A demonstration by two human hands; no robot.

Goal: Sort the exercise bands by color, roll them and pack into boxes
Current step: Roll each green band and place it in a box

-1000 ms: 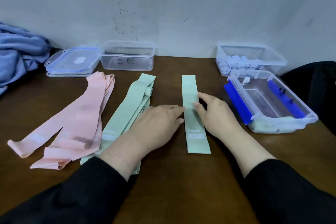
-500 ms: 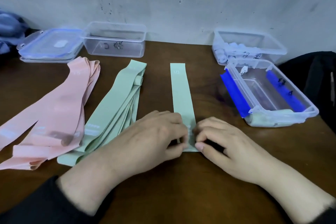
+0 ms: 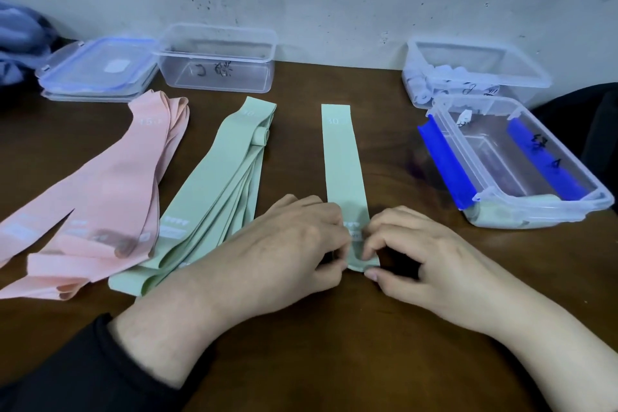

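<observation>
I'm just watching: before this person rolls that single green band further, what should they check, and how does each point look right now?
1. Both hands, left hand and right hand, pinch the near end of the single mint-green flat band: ok.
2. Band lies straight and flat ahead: ok.
3. First fold tight and even: cannot tell.
4. Stack of mint-green bands lies apart: ok.
5. Clear plastic box with blue clips open, has room: ok.

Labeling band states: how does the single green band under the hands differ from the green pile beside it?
The single green band lies alone and straight; the green pile is several bands stacked and slanted. Both hands pinch the single band's near end, starting a roll; the pile is untouched. Same mint green; both marked 30.
</observation>
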